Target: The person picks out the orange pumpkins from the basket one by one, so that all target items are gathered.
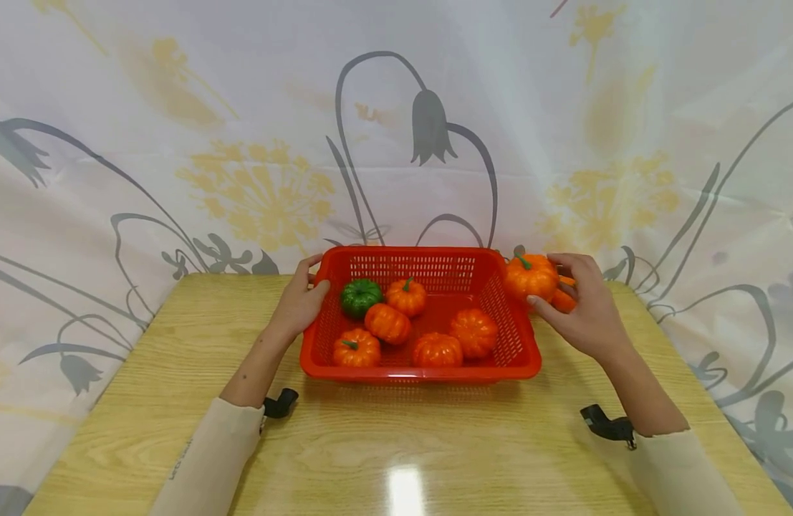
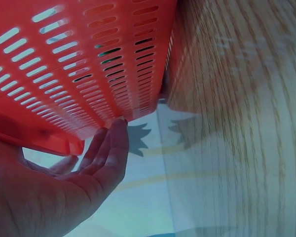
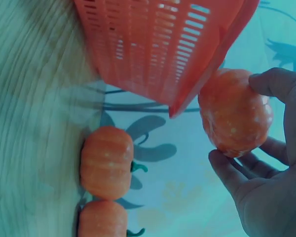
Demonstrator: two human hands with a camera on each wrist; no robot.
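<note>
A red plastic basket (image 1: 422,373) with slotted walls stands on the table, holding several small orange pumpkins (image 1: 387,324) and one green pumpkin (image 1: 362,298). At its left end, my left hand (image 1: 304,302) grips the rim, thumb on top. The left wrist view has those fingers (image 2: 119,148) beneath the rim, against the slotted wall. My right hand (image 1: 583,304) pinches an orange pumpkin (image 1: 531,278) with a green stem between thumb and fingers. This pumpkin is raised at the basket's right rim, overlapping it in the head view.
Two more orange pumpkins (image 3: 107,163) sit on the table just right of the basket, mostly hidden behind my right hand in the head view. Wood-grained tabletop (image 1: 396,444) extends in front. A flower-patterned cloth (image 1: 396,143) hangs behind the table.
</note>
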